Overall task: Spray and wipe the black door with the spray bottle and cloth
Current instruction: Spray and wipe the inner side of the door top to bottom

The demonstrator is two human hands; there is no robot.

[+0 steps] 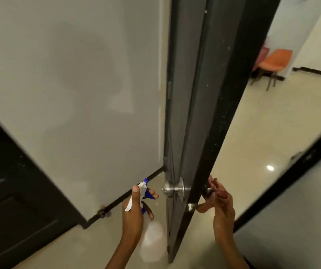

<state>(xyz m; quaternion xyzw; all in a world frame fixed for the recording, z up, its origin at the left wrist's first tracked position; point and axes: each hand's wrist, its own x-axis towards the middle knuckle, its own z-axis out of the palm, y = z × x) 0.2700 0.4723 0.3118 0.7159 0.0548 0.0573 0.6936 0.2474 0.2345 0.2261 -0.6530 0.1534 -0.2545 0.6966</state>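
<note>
Head view: left hand (134, 208) grips blue-and-white plastic spray bottle (146, 216); right hand (218, 200), fingers curled, touches black door (200, 113) edge.
No cloth visible; spray may run unwiped, or door swing onto fingers.

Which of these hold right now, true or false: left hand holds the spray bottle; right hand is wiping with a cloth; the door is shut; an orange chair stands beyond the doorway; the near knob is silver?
1. The left hand holds the spray bottle. True.
2. The right hand is wiping with a cloth. False: no cloth shows; its fingers are at the far-side knob by the door's edge.
3. The black door is shut. False: it stands open, seen nearly edge-on.
4. An orange chair stands beyond the doorway. True.
5. The near knob is silver. True.
</note>
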